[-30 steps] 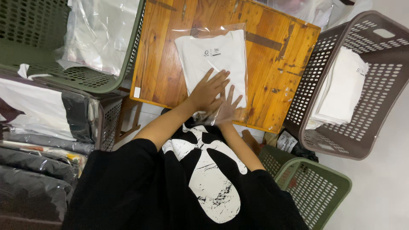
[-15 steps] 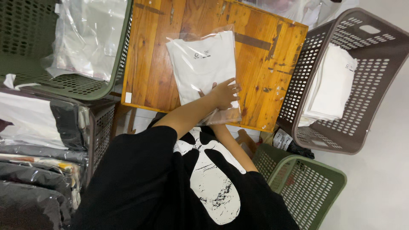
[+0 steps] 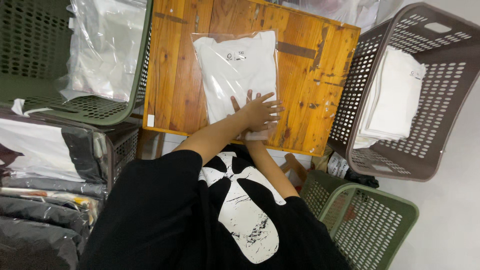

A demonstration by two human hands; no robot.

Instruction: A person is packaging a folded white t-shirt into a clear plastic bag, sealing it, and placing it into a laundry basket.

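Centrally, a folded white garment sealed in a clear plastic bag (image 3: 235,75) is seen lying flat on the wooden surface (image 3: 177,60), its near edge just short of the surface's front edge. Both hands are pressed on the near right corner of the bag. The left hand (image 3: 261,111) is laid on top, palm down, fingers (image 3: 270,96) spread wide and flat, nothing gripped. The right hand (image 3: 255,134) is mostly covered by the left; only its lower part and two fingertips past the left hand are visible, and whether its fingers are spread or curled cannot be told. The forearms are crossed just above the front edge of the surface.

To the left of the surface, a green perforated basket (image 3: 30,60) is noted, with a loose clear bag of white cloth (image 3: 107,50) lying in it. Below that basket, stacked bagged garments (image 3: 45,190) in dark and white are recorded. To the right of the surface, a brown perforated basket (image 3: 440,110) is seen holding a pile of folded white garments (image 3: 395,100). A second green basket (image 3: 370,225) stands near the lower right, on the pale floor. A black shirt with a white print (image 3: 245,210) is worn by the person.
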